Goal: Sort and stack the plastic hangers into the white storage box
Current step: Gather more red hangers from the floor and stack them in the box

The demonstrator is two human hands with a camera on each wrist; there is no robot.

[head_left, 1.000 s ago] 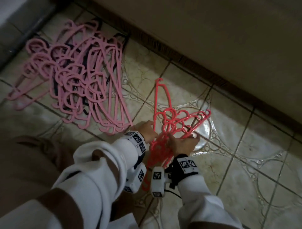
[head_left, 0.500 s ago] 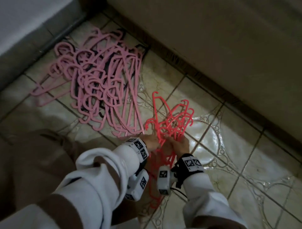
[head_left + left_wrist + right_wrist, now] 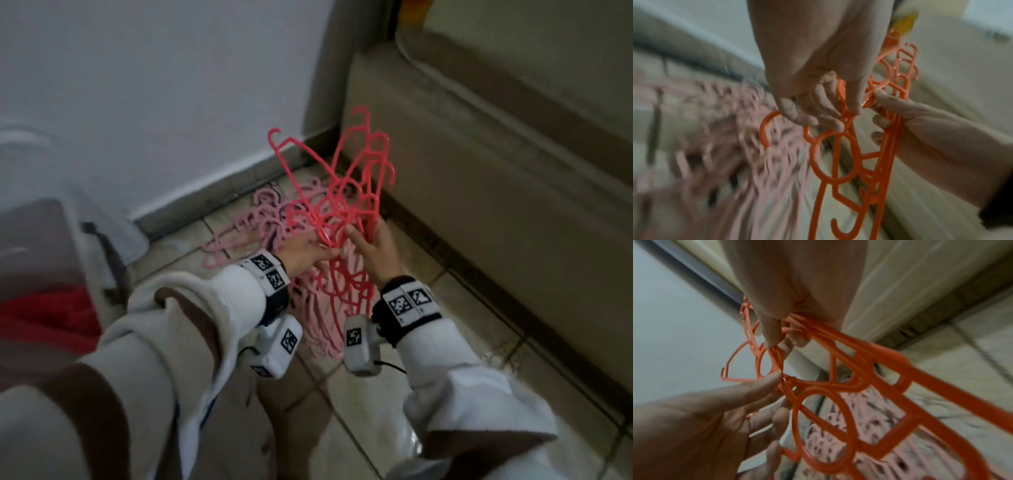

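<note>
While both hands (image 3: 337,248) grip — red hangers (image 3: 342,205) between them, upright

Loose white sleeves (image 3: 455,370) banded in brown near the cuffs. Black wristbands (image 3: 394,320) carrying white blocks of square black-and-white markers. Beside each wristband, a white camera box (image 3: 358,346) with its own marker, trailing a thin black cable (image 3: 390,366).
</note>
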